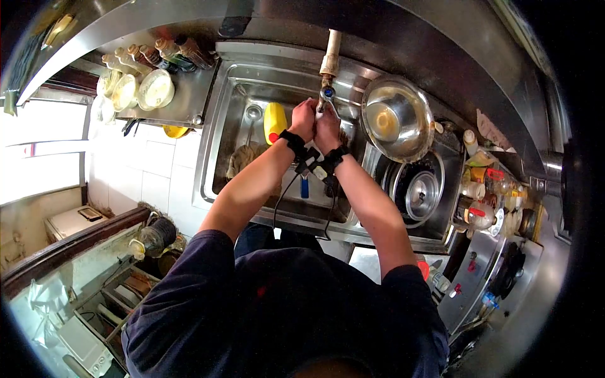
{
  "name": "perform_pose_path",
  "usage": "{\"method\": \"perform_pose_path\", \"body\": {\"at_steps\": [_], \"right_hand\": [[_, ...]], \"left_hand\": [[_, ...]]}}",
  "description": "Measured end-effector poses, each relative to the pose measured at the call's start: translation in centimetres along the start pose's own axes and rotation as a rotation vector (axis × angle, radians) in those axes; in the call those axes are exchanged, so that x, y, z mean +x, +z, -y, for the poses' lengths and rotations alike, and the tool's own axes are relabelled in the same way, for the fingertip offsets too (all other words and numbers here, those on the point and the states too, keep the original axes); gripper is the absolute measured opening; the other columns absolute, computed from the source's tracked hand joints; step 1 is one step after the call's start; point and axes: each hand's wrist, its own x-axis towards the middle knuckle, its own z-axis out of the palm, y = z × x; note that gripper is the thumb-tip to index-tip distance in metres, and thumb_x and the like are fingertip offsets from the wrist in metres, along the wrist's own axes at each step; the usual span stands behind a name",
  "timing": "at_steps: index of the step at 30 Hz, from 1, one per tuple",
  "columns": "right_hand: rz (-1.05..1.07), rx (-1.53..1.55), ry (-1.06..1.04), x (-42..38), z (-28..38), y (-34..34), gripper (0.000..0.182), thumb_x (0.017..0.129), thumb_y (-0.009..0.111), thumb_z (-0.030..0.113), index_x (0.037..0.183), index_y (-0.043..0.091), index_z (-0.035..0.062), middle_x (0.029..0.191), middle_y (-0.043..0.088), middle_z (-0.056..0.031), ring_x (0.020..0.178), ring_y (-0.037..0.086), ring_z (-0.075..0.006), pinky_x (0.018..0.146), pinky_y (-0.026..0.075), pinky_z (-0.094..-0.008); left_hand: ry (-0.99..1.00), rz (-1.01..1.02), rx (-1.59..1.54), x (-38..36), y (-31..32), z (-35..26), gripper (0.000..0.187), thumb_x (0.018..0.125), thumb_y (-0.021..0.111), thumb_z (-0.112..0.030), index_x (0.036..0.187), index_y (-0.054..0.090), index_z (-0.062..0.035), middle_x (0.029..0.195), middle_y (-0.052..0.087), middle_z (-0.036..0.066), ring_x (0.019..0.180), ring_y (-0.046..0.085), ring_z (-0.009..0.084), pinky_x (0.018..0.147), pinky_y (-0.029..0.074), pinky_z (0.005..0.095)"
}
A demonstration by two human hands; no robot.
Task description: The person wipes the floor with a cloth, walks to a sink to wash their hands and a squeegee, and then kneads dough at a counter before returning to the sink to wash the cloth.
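My left hand [303, 121] and my right hand [327, 130] are close together beneath the tap [326, 93], over the metal sink [217, 129]. The fingers of both look curled in toward each other; whatever is between them is hidden. Dark straps with small devices and cables circle both wrists. Beside my left hand lies a yellow bottle [275, 121] with a red cap. Further left in the basin are a ladle [253, 112] and a brownish cloth-like bundle [241, 161]. A blue handle [305, 188] shows below my wrists.
Right of the tap rests a large metal bowl [403, 104], with metal pans [422, 194] nearer me. Several bottles [176, 53] and white bowls [156, 89] stand on the left counter. Jars and bottles [476, 214] crowd the far right beside a stove [504, 271].
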Motion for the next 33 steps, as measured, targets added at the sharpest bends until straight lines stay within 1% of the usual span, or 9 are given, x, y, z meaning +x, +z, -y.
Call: {"method": "perform_pose_path", "body": {"at_steps": [3,8,10,12,22,25,27,31,33], "right_hand": [[-0.049,-0.122,0.011,-1.2,1.4,0.5,0.029,0.097,0.053,0.029,0.110,0.057,0.0040,0.099,0.061,-0.0058,0.088,0.058,-0.0174,0.075,0.050,-0.0348],[-0.057,-0.077,-0.134,2.0,-1.9,-0.8,0.048,0.096,0.051,0.046,0.095,0.060,-0.0005,0.090,0.062,-0.0067,0.081,0.055,-0.0152,0.070,0.048,-0.0337],[-0.106,-0.077,-0.111,1.8,-1.9,-0.8,0.049,0.095,0.053,0.047,0.087,0.060,-0.0002,0.084,0.061,-0.0066,0.076,0.053,-0.0148,0.067,0.046,-0.0340],[-0.091,0.020,-0.135,1.8,-1.8,-0.6,0.048,0.094,0.054,0.046,0.087,0.059,-0.0006,0.083,0.060,-0.0060,0.075,0.052,-0.0148,0.066,0.045,-0.0343],[-0.003,0.025,-0.124,3.4,-2.7,-1.6,0.043,0.097,0.050,0.042,0.095,0.060,-0.0001,0.088,0.059,-0.0064,0.080,0.050,-0.0143,0.071,0.042,-0.0324],[-0.043,-0.054,-0.112,3.3,-2.7,-1.6,0.044,0.098,0.048,0.043,0.097,0.058,-0.0001,0.090,0.059,-0.0066,0.081,0.051,-0.0148,0.072,0.043,-0.0324],[0.039,-0.018,-0.120,3.2,-2.9,-1.8,0.044,0.098,0.047,0.043,0.097,0.058,0.0007,0.090,0.059,-0.0062,0.082,0.051,-0.0153,0.072,0.043,-0.0329],[-0.007,0.050,-0.082,0.2,0.0,0.6,0.042,0.097,0.049,0.043,0.098,0.058,0.0016,0.090,0.059,-0.0060,0.082,0.050,-0.0161,0.073,0.044,-0.0344],[-0.093,-0.066,-0.006,-0.9,1.1,1.1,0.037,0.097,0.051,0.039,0.100,0.059,0.0023,0.091,0.059,-0.0062,0.082,0.051,-0.0169,0.074,0.045,-0.0352]], "left_hand": [[-0.119,-0.081,-0.089,-0.6,0.5,-0.4,0.027,0.093,0.041,-0.013,0.095,0.065,-0.0012,0.088,0.065,0.008,0.080,0.060,0.0182,0.074,0.049,0.0330],[0.066,0.012,0.145,-0.8,0.7,-1.1,0.029,0.094,0.040,-0.013,0.102,0.065,0.0006,0.095,0.066,0.008,0.084,0.061,0.0165,0.078,0.048,0.0300],[0.167,0.060,0.306,0.3,-0.1,-0.4,0.030,0.094,0.041,-0.013,0.106,0.064,0.0018,0.098,0.066,0.008,0.085,0.061,0.0164,0.080,0.048,0.0292],[-0.006,0.006,-0.050,0.7,0.2,-0.2,0.030,0.094,0.042,-0.012,0.110,0.063,0.0024,0.100,0.066,0.008,0.087,0.061,0.0166,0.081,0.048,0.0294],[-0.010,-0.008,-0.165,1.7,0.0,0.3,0.028,0.094,0.045,-0.011,0.111,0.063,0.0028,0.099,0.067,0.009,0.087,0.062,0.0177,0.078,0.050,0.0302],[0.005,-0.046,-0.110,0.9,0.2,-0.2,0.028,0.094,0.045,-0.011,0.111,0.063,0.0028,0.100,0.067,0.010,0.088,0.062,0.0179,0.078,0.050,0.0301],[0.234,-0.067,0.402,-0.7,0.7,-1.0,0.028,0.093,0.046,-0.011,0.109,0.065,0.0026,0.099,0.067,0.009,0.087,0.062,0.0183,0.078,0.049,0.0308],[0.338,-0.057,0.498,-1.0,0.6,-0.8,0.027,0.093,0.046,-0.011,0.106,0.066,0.0024,0.099,0.067,0.009,0.086,0.062,0.0187,0.079,0.049,0.0312],[-0.068,-0.192,-0.026,-2.0,1.6,-1.8,0.029,0.093,0.044,-0.013,0.105,0.066,0.0023,0.097,0.067,0.009,0.088,0.062,0.0187,0.080,0.049,0.0314]]}}
